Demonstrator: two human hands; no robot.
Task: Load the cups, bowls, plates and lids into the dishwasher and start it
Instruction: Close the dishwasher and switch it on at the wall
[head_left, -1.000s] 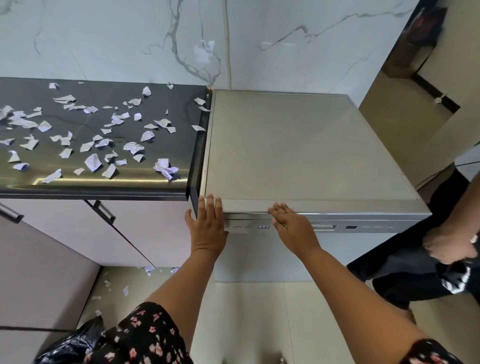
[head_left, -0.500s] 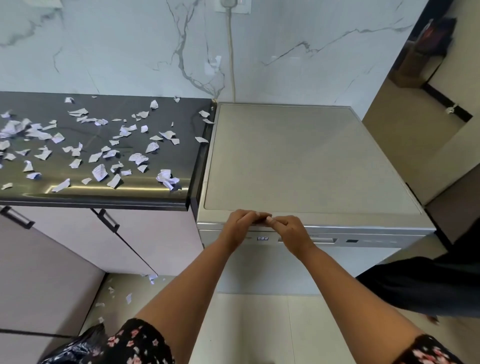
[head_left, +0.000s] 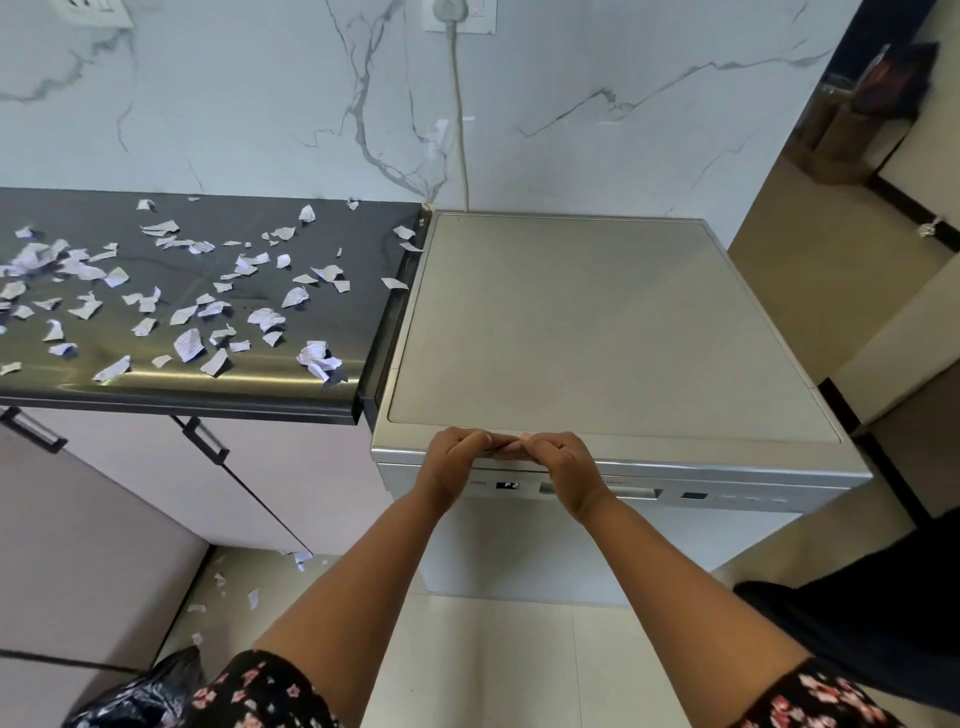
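— While both hands grip the dishwasher's (head_left: 613, 332) top front lip, what could fail?
— Left hand (head_left: 457, 457) and right hand (head_left: 563, 462), fingers curled together over the closed door's edge; grip depth seems shallow. Slipping would leave it shut. No dishes visible.

Brushed metal, polished stone and torn paper.

The dishwasher (head_left: 613, 332) has a matt, smooth beige top and a satin silvery metal-look front edge and control strip. Beside it the dark surface (head_left: 208, 384) is glossy, throwing back a golden glare along its front, and is strewn with crumpled white paper scraps (head_left: 189, 344). The wall (head_left: 597, 104) looks like polished white marble with grey veins. The floral sleeves (head_left: 260, 696) are soft printed cloth; the black bag (head_left: 140, 696) is shiny crinkled plastic.
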